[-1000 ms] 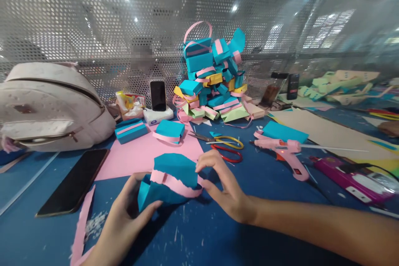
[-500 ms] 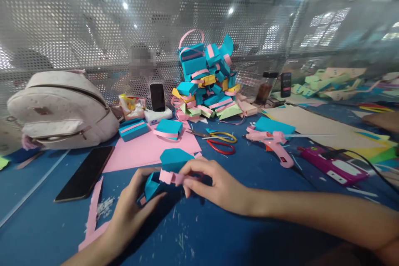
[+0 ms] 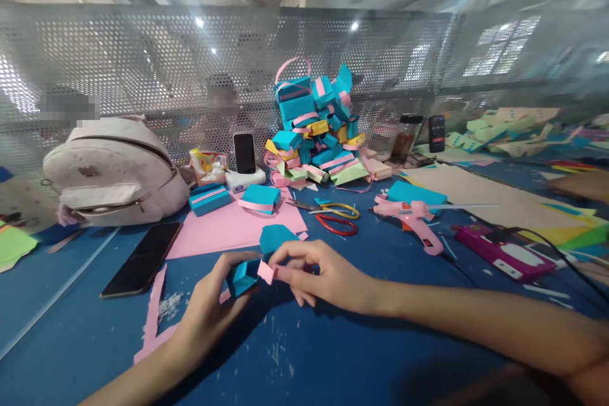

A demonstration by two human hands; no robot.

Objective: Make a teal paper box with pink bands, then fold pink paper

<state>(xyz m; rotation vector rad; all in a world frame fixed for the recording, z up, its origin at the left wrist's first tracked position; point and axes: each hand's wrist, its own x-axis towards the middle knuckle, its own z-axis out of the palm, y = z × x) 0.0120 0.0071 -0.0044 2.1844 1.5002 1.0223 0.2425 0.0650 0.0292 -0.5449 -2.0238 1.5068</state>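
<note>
Blue tabletop (image 3: 342,355) lies below the box (image 3: 244,275), perforated screen (image 3: 162,70) behind.

Just one head-worn cam, looking forward and down over the tabletop (image 3: 323,355), pretty close to the hands (image 3: 333,279) at lower centre, perforated screen (image 3: 257,57) across the upper frame.

Room to pass btwn R grip (image 3: 328,276) & glue gun (image 3: 421,221); scissors (image 3: 316,208), then paper-box pile (image 3: 327,153) block fwd.
</note>
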